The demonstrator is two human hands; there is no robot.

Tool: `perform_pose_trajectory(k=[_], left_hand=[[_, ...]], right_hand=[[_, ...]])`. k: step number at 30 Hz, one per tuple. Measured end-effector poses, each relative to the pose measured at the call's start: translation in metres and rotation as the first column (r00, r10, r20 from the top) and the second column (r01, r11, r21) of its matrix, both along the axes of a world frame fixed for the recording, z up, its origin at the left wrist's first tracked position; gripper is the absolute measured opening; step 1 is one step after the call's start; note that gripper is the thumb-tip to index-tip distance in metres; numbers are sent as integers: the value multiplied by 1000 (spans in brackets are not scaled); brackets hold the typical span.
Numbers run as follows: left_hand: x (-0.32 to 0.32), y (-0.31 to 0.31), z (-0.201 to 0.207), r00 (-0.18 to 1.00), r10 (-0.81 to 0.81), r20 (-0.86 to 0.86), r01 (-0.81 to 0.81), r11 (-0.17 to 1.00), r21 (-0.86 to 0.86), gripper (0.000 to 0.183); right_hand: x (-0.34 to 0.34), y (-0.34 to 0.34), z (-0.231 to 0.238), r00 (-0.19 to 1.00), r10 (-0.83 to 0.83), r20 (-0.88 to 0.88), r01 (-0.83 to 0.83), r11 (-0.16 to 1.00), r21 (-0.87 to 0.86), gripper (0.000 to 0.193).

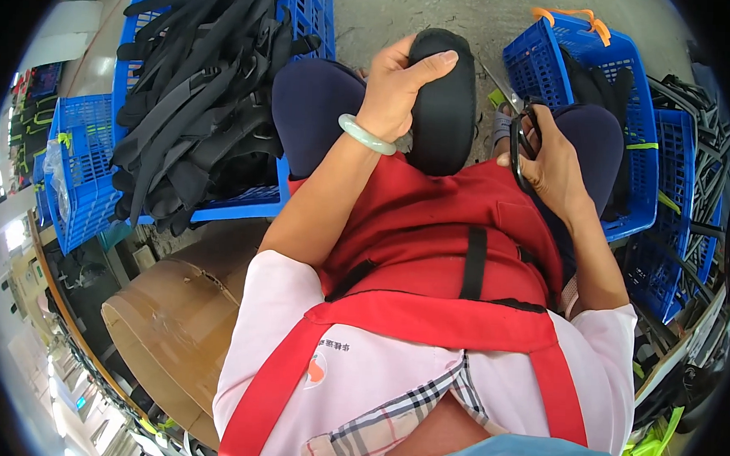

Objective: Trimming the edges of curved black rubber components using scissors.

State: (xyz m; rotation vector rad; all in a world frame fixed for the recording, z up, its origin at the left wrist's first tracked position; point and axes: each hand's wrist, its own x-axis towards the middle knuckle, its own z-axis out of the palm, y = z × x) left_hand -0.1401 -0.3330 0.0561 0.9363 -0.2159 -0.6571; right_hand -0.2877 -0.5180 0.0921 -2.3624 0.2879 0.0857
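Between my knees, above the red apron (430, 223), my left hand (400, 87) grips a black padded piece (442, 109), long and rounded at its lower end. My thumb presses on its upper face and the fingers go behind it, out of sight. My right hand (547, 158) is closed round the black handles of a pair of scissors (522, 137). Their metal blades are parted a little and point up and left, beside the right edge of the padded piece. I cannot tell whether the blades touch it.
At the left, a blue crate (243, 210) is heaped with black strap-like pieces (208, 99). To the right, another blue crate (640, 187) holds dark pieces, with an orange strap (582, 21) over its rim. A cardboard box (173, 326) stands by my left side. More blue crates (82, 167) flank these.
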Motion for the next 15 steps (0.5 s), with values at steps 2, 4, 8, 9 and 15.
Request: perform_pose_trajectory(k=[2, 4, 8, 9, 15], left_hand=[[-1, -2, -1, 1000, 9, -3, -9, 1000, -24, 15], [-5, -2, 0, 1000, -2, -8, 2, 1000, -12, 15], [-6, -5, -2, 1000, 1, -5, -2, 1000, -19, 15], [-6, -5, -2, 1000, 4, -6, -4, 1000, -18, 15], [-8, -2, -1, 999, -35, -12, 35, 999, -19, 16]], right_hand=[[0, 2, -2, 999, -14, -41, 12, 999, -38, 73], [3, 3, -4, 1000, -1, -31, -1, 997, -72, 72], [7, 1, -2, 999, 2, -52, -6, 997, -72, 66], [7, 1, -1, 999, 5, -53, -9, 997, -71, 66], [7, -3, 3, 983, -10, -183, 38, 988, 147, 59]])
